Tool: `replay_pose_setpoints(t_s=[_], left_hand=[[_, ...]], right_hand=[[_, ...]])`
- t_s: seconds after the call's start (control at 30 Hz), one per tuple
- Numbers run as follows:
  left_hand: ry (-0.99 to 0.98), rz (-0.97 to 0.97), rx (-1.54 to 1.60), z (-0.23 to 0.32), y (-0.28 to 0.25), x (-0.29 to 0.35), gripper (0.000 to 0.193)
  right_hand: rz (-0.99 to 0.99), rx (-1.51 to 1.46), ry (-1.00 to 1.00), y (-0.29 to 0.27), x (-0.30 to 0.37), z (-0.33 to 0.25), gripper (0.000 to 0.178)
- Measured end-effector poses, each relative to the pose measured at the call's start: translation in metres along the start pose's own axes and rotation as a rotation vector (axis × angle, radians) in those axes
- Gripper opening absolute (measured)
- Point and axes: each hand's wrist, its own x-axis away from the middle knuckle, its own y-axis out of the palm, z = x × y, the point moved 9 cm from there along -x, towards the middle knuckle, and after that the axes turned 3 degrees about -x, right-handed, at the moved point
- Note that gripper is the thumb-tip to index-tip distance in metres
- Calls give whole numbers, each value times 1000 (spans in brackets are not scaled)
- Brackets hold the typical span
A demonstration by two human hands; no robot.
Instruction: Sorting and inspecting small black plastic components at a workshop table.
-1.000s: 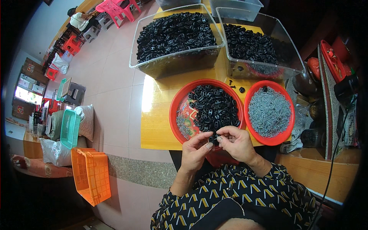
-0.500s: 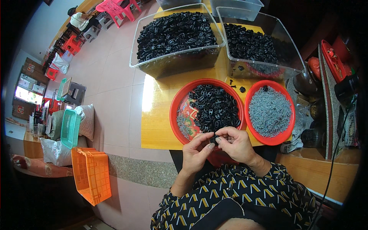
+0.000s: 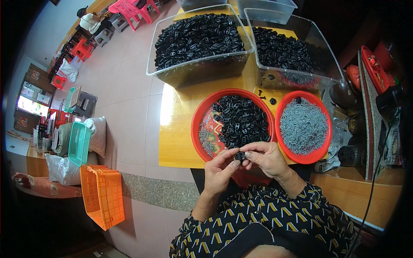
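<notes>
Both my hands meet at the near rim of a red round tray (image 3: 197, 148). My left hand (image 3: 218, 173) pinches a small black plastic part (image 3: 240, 156) between thumb and fingertips. On the part's other side, my right hand (image 3: 267, 160) has its fingers closed against it; whether they also hold a screw is hidden. Many black oval two-holed parts (image 3: 243, 120) heap in the tray, with a few silver screws (image 3: 206, 139) at its left side. To the right, a smaller red bowl (image 3: 329, 133) carries a pile of silver screws (image 3: 303, 127).
Two clear plastic bins (image 3: 172, 77) (image 3: 297, 74) of black parts stand at the back of the yellow table (image 3: 176, 146). Loose black pieces (image 3: 272, 101) lie between bins and bowls. An orange crate (image 3: 103, 195) sits on the floor at left. A person (image 3: 89, 22) sits far off.
My right fingers have shifted slightly around the black part, which now shows more of its face. My left hand has hardly moved.
</notes>
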Motion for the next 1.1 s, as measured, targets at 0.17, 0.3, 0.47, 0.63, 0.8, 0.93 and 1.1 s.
replay_pose_setpoints(t_s=[0.17,0.3,0.47,0.63,0.8,0.93,1.1], left_hand=[[-13,13,1,-1,2,-1,31],[-9,-14,-46,2,4,1,32],[-21,-48,-26,3,9,1,33],[-5,-28,-78,0,5,2,31],[-5,-38,-78,4,8,2,30],[-14,-35,-80,3,7,1,31],[8,-45,-80,6,8,1,31]], right_hand=[[42,-158,17,-3,0,7,16],[42,-99,12,-2,1,3,14],[25,-78,75,-1,6,5,11],[41,-15,64,0,6,3,11],[24,-35,106,-4,4,5,11],[-13,-123,140,-4,2,7,11],[6,-66,141,-3,2,5,12]])
